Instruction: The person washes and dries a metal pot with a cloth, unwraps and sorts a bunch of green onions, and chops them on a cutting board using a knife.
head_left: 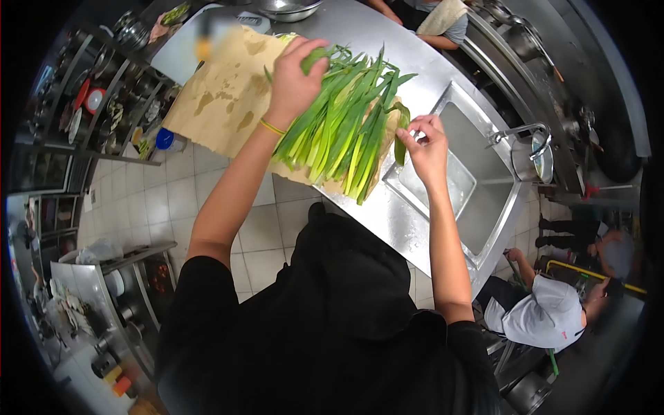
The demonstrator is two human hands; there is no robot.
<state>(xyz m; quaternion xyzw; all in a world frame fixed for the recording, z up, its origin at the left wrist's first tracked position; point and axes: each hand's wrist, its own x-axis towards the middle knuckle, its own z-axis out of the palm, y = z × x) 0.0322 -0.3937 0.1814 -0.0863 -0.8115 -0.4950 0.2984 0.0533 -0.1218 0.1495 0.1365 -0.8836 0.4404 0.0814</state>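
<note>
A wide bundle of long green leafy stalks lies on brown paper on the steel counter. My left hand, with a yellow band at the wrist, is at the upper left of the bundle, its fingers curled round a green piece. At the bundle's right side, my right hand pinches a drooping dark green leaf between thumb and fingers, near the sink's edge.
The steel sink holds a clear rectangular tray, with a tap at its right. A metal bowl stands at the far edge. A person in a grey shirt is at the lower right; another person's arm shows beyond the counter.
</note>
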